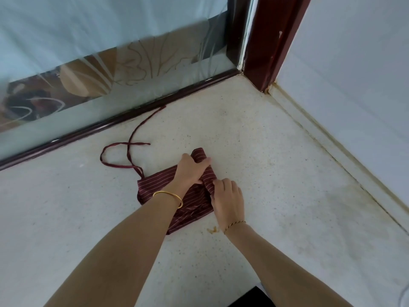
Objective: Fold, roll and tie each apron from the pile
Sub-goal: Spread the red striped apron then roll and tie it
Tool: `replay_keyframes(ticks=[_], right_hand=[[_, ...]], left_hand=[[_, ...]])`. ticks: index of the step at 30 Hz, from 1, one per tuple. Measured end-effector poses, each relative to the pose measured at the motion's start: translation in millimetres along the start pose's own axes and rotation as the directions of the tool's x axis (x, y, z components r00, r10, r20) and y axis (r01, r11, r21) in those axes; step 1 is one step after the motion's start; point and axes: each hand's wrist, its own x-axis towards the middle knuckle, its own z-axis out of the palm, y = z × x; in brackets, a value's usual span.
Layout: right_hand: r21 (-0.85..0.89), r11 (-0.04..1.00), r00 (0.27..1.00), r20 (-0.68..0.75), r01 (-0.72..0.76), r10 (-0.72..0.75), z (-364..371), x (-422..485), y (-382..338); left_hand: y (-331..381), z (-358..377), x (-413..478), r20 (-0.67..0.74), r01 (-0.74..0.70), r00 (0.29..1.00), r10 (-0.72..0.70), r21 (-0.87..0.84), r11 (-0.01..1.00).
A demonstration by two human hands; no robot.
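A maroon apron (155,185) with thin pale stripes lies folded on the speckled white counter (276,173). Its right end is rolled into a thick roll (207,171). My left hand (191,170) grips the far part of that roll, thumb tucked under the cloth. My right hand (228,199) holds the near part of the roll with curled fingers. The apron's tie strap (130,149) trails away to the back left, looping on the counter up to the window frame.
A dark window frame rail (110,122) with frosted patterned glass (88,80) borders the counter at the back. A dark red post (270,41) stands in the corner, a white wall (354,85) on the right. A small brown stain (213,229) marks the counter.
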Motion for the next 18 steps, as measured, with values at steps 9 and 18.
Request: replay_keyframes(ticks=[9, 18], right_hand=[[0.198, 0.963, 0.966, 0.148, 0.181, -0.212, -4.0, -17.5, -21.7], [0.075, 0.891, 0.815, 0.443, -0.448, 0.373, -3.7, -6.3, -26.5]], left_hand=[[-22.6, -28.4, -2.1, -0.049, 0.025, 0.999, -0.014, 0.221, 0.975], [-42.6, -31.2, -8.4, -0.13, 0.002, 0.991, 0.037, 0.286, 0.958]])
